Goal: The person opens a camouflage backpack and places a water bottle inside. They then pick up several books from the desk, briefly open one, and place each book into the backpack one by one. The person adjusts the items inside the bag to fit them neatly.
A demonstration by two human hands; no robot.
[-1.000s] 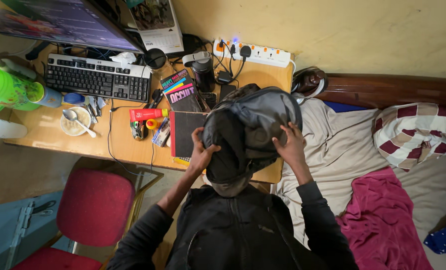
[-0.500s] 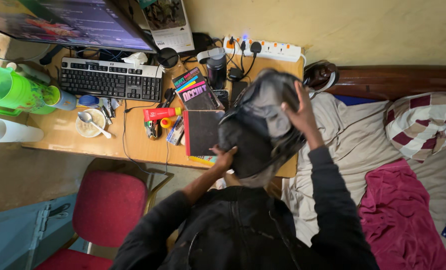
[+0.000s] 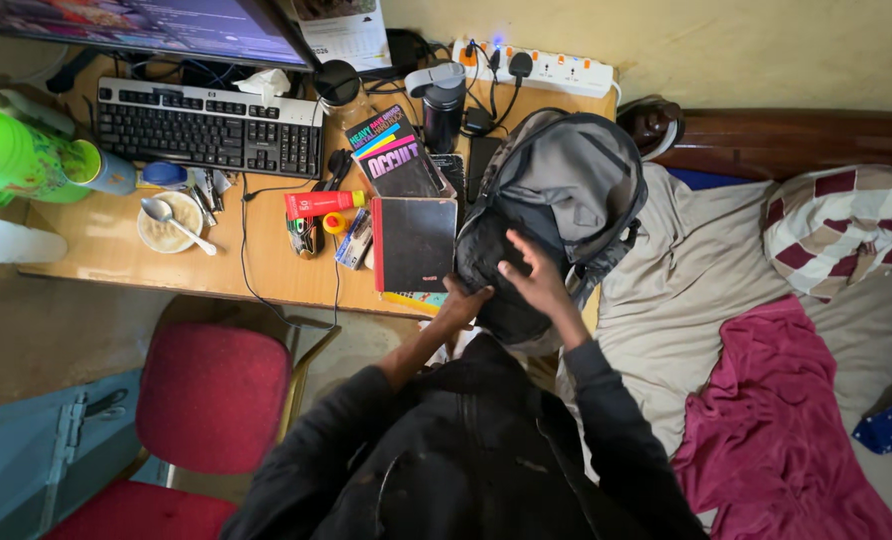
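Both hands meet at the near, dark end of a grey and black backpack (image 3: 556,200) that lies on the right end of the desk (image 3: 116,245), just beside the bed (image 3: 686,290). Right hand (image 3: 534,283) rests on top of it with fingers spread and flat, gripping nothing; left hand (image 3: 463,302) curls at the bag's lower edge, next to a black notebook (image 3: 413,243), though whether it pinches the fabric I cannot tell. Judging by its slumped, creased shape, the backpack is soft, floppy and probably light, likely to sag if lifted by loose cloth; its stiffer edges or straps look the surer hold
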